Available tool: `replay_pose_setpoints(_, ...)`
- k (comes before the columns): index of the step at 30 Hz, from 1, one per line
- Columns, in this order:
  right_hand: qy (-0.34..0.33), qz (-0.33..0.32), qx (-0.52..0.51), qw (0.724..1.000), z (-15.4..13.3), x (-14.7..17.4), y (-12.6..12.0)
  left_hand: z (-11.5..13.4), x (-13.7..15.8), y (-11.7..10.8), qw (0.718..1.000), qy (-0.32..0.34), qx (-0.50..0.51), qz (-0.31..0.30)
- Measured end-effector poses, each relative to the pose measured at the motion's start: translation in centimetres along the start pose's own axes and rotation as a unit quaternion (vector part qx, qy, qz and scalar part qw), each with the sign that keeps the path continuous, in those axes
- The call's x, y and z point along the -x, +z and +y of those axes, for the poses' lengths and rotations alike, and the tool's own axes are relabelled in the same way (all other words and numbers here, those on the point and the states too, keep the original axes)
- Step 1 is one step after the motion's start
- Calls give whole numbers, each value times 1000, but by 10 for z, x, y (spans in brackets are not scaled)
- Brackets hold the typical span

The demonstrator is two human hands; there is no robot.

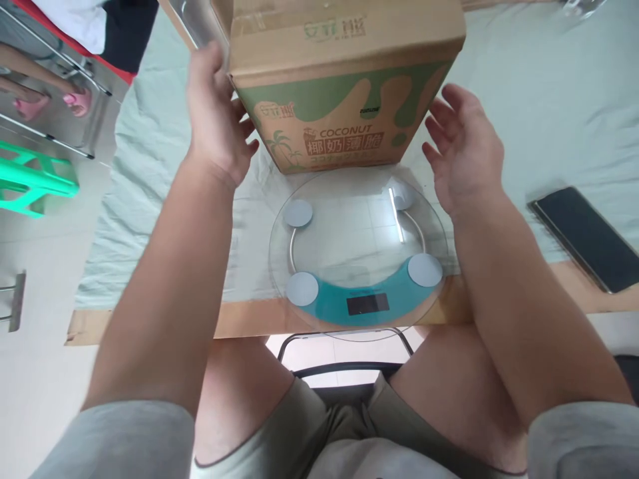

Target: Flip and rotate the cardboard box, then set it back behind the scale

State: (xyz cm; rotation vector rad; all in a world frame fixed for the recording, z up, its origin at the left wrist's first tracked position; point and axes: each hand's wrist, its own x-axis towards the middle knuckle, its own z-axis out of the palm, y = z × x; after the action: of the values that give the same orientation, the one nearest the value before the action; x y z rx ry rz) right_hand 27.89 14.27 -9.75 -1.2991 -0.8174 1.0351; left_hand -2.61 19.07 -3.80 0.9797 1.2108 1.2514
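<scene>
Left hand (213,123) and right hand (468,148) flank a tan-and-green cardboard box (342,110), each grip wide, contact unclear, round clear-glass scale (358,256) nearer the body.

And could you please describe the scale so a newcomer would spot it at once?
On the cloth-covered table, find the big COCONUT carton. The scale lies nearer the camera, between the forearms. Unlike carton and phone, it is a clear disc with a teal band.
</scene>
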Motion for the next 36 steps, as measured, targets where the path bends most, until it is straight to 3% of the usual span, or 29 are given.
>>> replay_pose_setpoints(3,-36,102,-24,994,-4,17,-11,-9,46,-14,991,48,73,105)
replay_pose_setpoints(7,-66,223,-56,971,7,40,-24,-28,92,-30,978,31,101,181)
replay_pose_setpoints(11,-44,310,-84,946,17,49,-32,-42,95,-45,978,-13,98,185)
replay_pose_setpoints(14,-36,320,-91,942,16,43,-35,-45,85,-53,980,-33,86,177)
replay_pose_setpoints(19,-30,257,-53,965,3,26,-23,-36,72,-43,988,-13,41,146)
replay_pose_setpoints(23,-30,118,-2,993,-9,25,-7,-26,58,-24,992,36,21,120)
replay_pose_setpoints(28,-4,-23,57,998,-19,34,11,-33,43,-15,999,26,4,-40)
replay_pose_setpoints(30,-18,-77,77,994,-19,33,18,-38,40,-14,997,35,6,-74)
replay_pose_setpoints(36,-92,-160,23,983,5,-10,23,-29,45,-2,998,10,38,-52)
